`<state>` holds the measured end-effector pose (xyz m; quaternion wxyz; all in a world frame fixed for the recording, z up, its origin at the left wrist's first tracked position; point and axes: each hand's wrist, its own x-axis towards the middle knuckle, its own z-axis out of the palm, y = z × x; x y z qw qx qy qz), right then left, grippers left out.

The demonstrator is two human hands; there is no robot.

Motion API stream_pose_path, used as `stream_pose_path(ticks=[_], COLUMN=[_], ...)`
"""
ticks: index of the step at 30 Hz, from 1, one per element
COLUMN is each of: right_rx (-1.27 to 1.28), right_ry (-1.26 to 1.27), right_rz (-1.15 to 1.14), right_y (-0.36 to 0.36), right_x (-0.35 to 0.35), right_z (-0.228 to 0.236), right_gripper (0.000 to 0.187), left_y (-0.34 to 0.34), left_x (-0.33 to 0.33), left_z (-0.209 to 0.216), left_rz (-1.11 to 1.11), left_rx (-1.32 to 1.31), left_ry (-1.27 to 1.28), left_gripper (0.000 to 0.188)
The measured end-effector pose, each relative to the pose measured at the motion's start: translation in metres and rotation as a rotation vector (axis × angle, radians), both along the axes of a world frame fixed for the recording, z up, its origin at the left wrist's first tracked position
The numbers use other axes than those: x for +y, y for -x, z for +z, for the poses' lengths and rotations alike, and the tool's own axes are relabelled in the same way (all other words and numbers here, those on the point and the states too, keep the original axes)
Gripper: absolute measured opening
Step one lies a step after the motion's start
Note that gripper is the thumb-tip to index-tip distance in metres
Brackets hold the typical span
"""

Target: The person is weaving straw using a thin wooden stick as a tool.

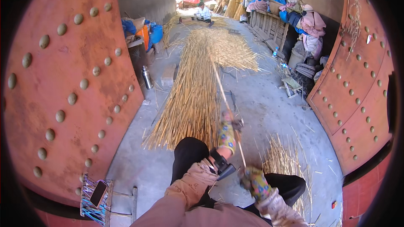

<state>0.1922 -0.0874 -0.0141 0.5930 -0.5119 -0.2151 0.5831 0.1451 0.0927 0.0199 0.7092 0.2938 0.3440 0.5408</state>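
A long, pale reed stalk [219, 83] slants from the large pile of reeds [185, 109] toward my lap. My left hand [232, 127], in a patterned glove and blurred by motion, is closed round the stalk's middle. Lower and to the right, my right hand [253, 183], also gloved, grips its near end beside my bent knee. A dark device [221, 164] is strapped on my left wrist. On the floor beyond my right knee lies a smaller heap of reeds [284, 159], with loose straws around it.
Studded red doors [84, 100] stand on both sides. A steel flask [147, 77] and a brick [168, 74] are left of the pile. A phone [99, 193] lies on a corded stool [93, 208]. Another person [203, 12] sits far back. Clothes [312, 23] hang over a rack at right.
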Motion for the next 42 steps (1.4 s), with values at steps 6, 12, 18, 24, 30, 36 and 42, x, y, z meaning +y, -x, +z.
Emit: stream_pose_path(ticks=[6,12,18,24,30,36,42], right_rx=[0.557,0.175,0.057,0.289,0.126,0.182,0.509], right_ry=[0.607,0.258,-0.071,0.369,0.000,0.061,-0.037], right_rz=[0.518,0.415,0.360,0.531,0.341,0.110,0.138], right_y=[-0.090,-0.070,-0.045,-0.061,-0.040,-0.029,-0.101], right_x=[-0.118,-0.049,0.010,-0.119,-0.077,-0.006,-0.155], right_z=[-0.031,0.018,-0.017,-0.021,0.018,-0.010,-0.056], right_gripper=[0.027,0.024,0.027,0.036,0.035,0.024,0.033], left_y=[0.048,0.000,0.006,0.064,0.003,-0.001,0.050], left_x=[0.076,0.004,0.000,0.067,-0.004,-0.019,0.049], left_z=[-0.012,-0.028,-0.022,-0.015,-0.029,-0.045,-0.006], left_rz=[0.139,-0.083,-0.105,0.170,-0.079,-0.177,0.035], left_rx=[-0.222,-0.151,-0.124,-0.274,-0.121,-0.375,-0.198], left_ry=[0.185,0.209,0.269,0.243,0.222,0.311,0.123], left_gripper=[0.046,0.051,0.050,0.046,0.049,0.045,0.044])
